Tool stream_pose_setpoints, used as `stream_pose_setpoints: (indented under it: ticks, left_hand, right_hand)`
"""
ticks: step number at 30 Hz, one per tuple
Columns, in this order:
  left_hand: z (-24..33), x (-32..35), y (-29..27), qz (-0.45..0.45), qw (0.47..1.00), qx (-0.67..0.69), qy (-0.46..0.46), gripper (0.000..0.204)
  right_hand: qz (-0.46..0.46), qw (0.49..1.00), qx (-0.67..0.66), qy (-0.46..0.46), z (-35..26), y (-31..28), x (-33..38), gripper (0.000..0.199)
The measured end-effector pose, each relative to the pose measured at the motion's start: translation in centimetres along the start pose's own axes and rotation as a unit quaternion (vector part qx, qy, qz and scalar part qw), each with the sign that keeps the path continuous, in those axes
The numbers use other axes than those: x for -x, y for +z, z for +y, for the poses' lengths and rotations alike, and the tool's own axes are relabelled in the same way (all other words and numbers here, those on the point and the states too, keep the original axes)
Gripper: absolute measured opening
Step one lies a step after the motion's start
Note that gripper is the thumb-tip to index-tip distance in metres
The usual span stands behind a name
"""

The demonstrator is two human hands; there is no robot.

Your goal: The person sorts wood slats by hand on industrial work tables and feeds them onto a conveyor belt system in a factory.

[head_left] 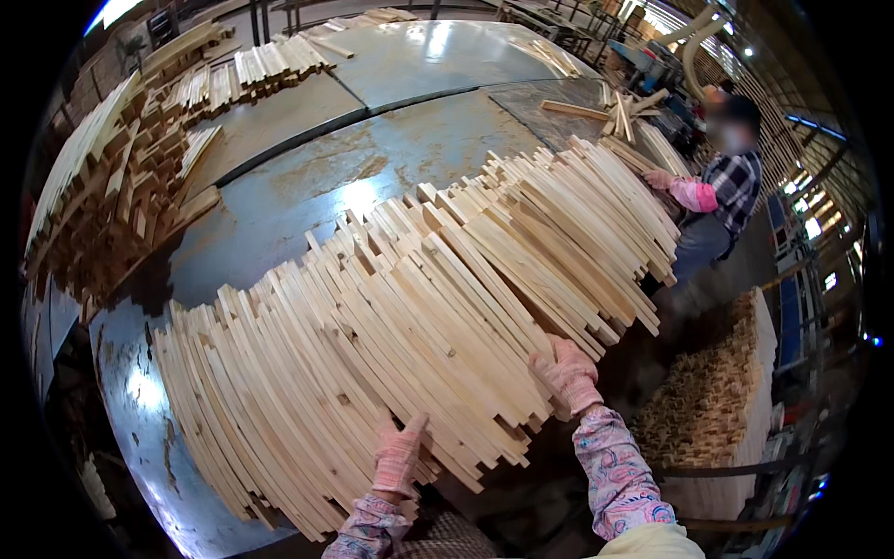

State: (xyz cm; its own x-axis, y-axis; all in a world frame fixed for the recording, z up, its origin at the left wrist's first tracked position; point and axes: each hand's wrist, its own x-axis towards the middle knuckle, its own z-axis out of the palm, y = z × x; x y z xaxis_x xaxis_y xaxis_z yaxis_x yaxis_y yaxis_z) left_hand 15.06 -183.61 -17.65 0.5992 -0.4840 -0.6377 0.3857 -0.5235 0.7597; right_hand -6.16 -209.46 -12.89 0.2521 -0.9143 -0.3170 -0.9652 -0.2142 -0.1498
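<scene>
A wide row of pale wooden strips (372, 326) lies side by side across the metal table, their near ends uneven. At the front edge of the row, my left hand (399, 458), in a pink knit glove, rests against the strip ends with thumb and fingers apart. Further right, my right hand (570, 374), gloved the same way, is closed around the near ends of strips next to a gap in the row. Its fingertips are partly hidden by the wood. Patterned sleeves cover both my forearms.
The metal table (289, 191) has dusty patches and a seam. Stacked wood pieces (121, 186) stand at the left, with more strips (279, 61) behind. A co-worker (726, 186) touches wood at the far right. A large bundle of strips (712, 391) stands at the lower right.
</scene>
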Motion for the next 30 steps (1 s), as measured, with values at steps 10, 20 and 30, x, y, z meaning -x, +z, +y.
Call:
stream_pose_setpoints:
  ticks: [10, 20, 30]
  left_hand:
    - [6.9, -5.6, -11.0, 0.023, 0.903, -0.416, 0.108, 0.080]
    - [2.6, -4.1, -5.7, 0.065, 0.981, 0.120, 0.138, 0.090]
    - [-1.9, 4.5, -14.2, -0.073, 0.976, 0.197, 0.051, 0.102]
  right_hand:
    - [-0.118, 0.990, 0.052, -0.053, -7.6, 0.9, -0.8, 0.067]
    - [-0.064, 0.988, -0.139, -0.018, -10.2, 4.2, -2.9, 0.072]
    - [-0.133, 0.878, -0.452, -0.087, -11.4, 5.4, 8.2, 0.045]
